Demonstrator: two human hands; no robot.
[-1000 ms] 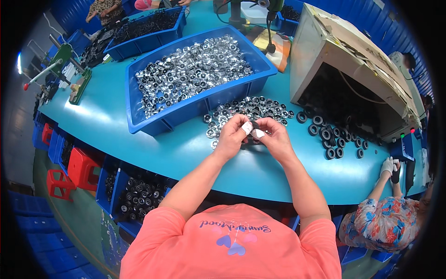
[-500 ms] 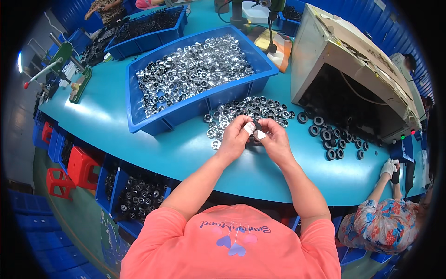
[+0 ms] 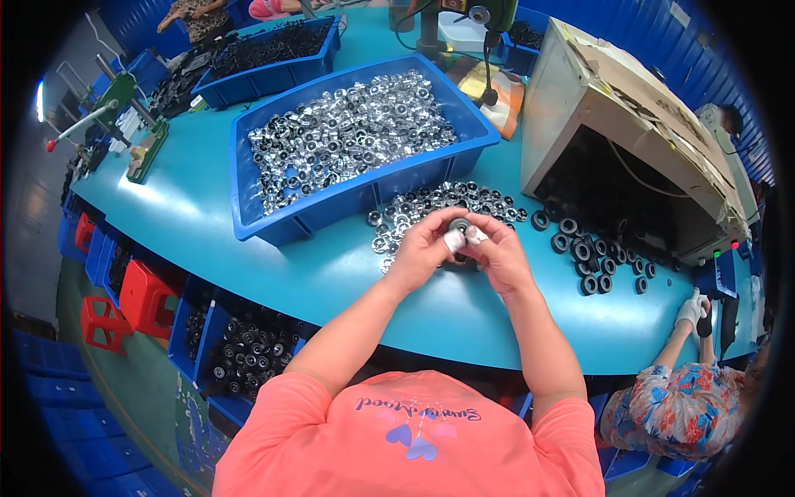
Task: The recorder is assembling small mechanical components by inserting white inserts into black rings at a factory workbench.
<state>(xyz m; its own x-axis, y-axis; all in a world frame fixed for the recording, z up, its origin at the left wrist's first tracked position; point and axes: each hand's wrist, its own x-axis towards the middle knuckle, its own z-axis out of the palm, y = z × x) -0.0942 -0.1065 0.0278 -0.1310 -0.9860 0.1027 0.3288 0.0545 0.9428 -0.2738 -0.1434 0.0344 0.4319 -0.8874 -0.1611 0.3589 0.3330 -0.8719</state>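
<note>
Both hands meet over the teal table, thumbs wrapped in white tape. My left hand (image 3: 424,250) and my right hand (image 3: 502,251) pinch a small wheel (image 3: 458,224) between them; it looks dark and round with a greyish centre, and the fingers hide most of it. Just beyond the hands lies a loose pile of shiny silver wheel hubs (image 3: 489,199). To the right, several black rubber rings (image 3: 589,285) are scattered in front of a box-like machine.
A large blue bin (image 3: 348,192) of silver hubs stands behind left. The pale box machine (image 3: 556,108) with a dark opening stands at right. A green press (image 3: 124,91) is far left. A co-worker's gloved hand (image 3: 689,311) works at the right edge. Wheels fill a blue crate (image 3: 248,356) below.
My hands have turned the piece so its round face shows more, and my thumbs have come closer together. The view has shifted slightly.
</note>
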